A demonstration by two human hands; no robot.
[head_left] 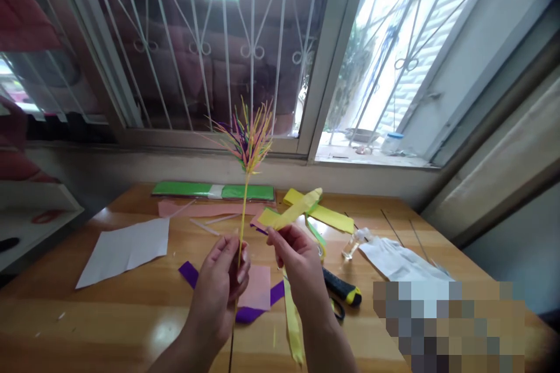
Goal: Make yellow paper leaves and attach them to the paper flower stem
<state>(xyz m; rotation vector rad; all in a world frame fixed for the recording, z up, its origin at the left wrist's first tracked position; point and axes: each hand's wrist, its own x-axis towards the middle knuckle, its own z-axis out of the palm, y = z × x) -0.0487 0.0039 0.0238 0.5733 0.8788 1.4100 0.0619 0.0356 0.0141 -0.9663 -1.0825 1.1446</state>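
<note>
My left hand [223, 280] is closed around a thin stem wrapped in yellow paper [244, 204], held upright. At its top a tuft of fine paper fringe [249, 140] spreads out in yellow, pink, purple and green. Close by on the right, my right hand [297, 262] pinches with thumb and forefinger at the end of a yellow crepe paper strip [301, 208]. Below that hand another length of yellow paper [292, 320] runs down over the table; whether it joins the pinched strip is hidden. The dark lower end of the stem shows under my left hand.
On the wooden table [131, 315] lie a white sheet [126, 250], green paper packs [184, 189], purple strip [258, 313], pink square [258, 285], a black-and-yellow utility knife [343, 287], a small clear bottle [353, 243] and white paper [400, 259]. A barred window stands behind.
</note>
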